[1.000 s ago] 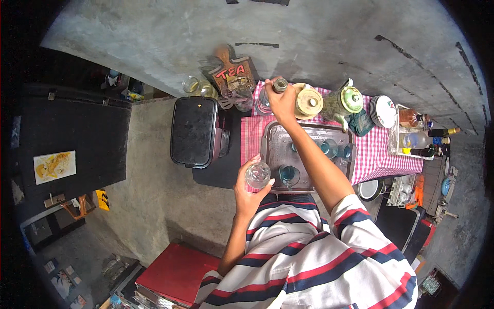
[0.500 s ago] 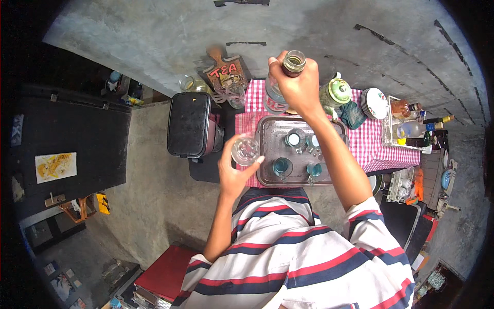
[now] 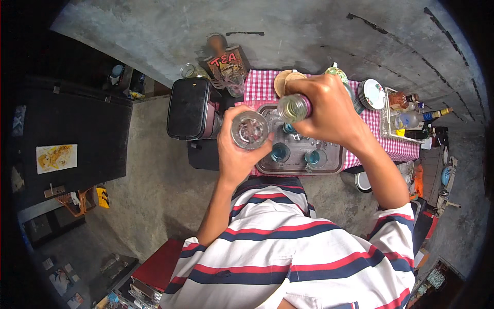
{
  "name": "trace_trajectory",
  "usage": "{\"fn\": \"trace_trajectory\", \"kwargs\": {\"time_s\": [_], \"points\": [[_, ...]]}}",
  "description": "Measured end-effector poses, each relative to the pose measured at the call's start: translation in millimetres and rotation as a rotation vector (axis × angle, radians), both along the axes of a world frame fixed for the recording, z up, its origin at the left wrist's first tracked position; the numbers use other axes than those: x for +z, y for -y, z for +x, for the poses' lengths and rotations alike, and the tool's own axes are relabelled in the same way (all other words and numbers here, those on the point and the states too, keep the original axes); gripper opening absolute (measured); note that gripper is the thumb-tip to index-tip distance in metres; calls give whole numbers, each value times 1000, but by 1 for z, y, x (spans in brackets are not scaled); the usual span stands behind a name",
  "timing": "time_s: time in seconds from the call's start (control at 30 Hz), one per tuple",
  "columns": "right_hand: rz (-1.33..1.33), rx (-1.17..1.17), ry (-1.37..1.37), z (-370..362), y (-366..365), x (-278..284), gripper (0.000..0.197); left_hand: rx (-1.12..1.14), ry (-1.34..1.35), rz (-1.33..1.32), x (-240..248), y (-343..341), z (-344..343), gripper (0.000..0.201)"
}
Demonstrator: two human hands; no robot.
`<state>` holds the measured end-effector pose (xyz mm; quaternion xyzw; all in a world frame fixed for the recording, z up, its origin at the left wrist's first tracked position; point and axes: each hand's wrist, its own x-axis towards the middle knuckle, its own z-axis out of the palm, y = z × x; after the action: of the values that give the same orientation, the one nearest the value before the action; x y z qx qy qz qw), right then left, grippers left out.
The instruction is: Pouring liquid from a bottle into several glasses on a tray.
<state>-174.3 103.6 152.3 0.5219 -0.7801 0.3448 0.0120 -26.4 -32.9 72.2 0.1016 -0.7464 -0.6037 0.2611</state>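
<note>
My left hand (image 3: 232, 160) is wrapped around a clear drinking glass (image 3: 250, 130), holding it up with its mouth facing upward. My right hand (image 3: 333, 110) grips a glass bottle (image 3: 294, 108) that is tilted to the left, its open mouth close beside the glass. Whether liquid is flowing cannot be made out. Below both hands lies a brown tray (image 3: 329, 171). On it stand several small glass mugs with bluish contents, among them a front-left mug (image 3: 280, 152) and a front-right mug (image 3: 315, 157); my right hand and the bottle hide part of the tray.
The table has a pink checkered cloth (image 3: 260, 82). Round wooden coasters (image 3: 282, 83), a green teapot (image 3: 336, 72), stacked plates (image 3: 372, 95) and a rack of bottles (image 3: 406, 117) stand behind and right. At left are a black-lidded bin (image 3: 189, 109) and a painted board (image 3: 226, 63).
My right hand has brought the bottle down and nearer, tipping it from upright toward the left. My left hand has raised the glass slightly toward it. The coasters behind have come into view.
</note>
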Motion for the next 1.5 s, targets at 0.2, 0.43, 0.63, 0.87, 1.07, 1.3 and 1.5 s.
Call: {"fn": "trace_trajectory", "kwargs": {"time_s": [0.2, 0.43, 0.63, 0.87, 1.07, 1.3, 1.5], "points": [[300, 42, -112, 9, -20, 3, 20, -45, -4, -9, 2, -16, -3, 55], [415, 52, -133, 14, -35, 17, 22, -113, -6, -90, 15, -24, -10, 58], [508, 62, -199, 17, -42, 32, 18, -176, -29, -80, 25, -29, -12, 58], [579, 32, -180, 18, -51, 42, 27, -239, 18, -106, 36, -39, -13, 62], [581, 25, -197, 21, -61, 51, 23, -266, -30, -158, 42, -46, -16, 56], [641, 54, -263, 22, -67, 56, 17, -301, -34, -148, 45, -53, -17, 57], [685, 42, -224, 27, -73, 60, 19, -322, -20, -127, 49, -58, -14, 55]]}}
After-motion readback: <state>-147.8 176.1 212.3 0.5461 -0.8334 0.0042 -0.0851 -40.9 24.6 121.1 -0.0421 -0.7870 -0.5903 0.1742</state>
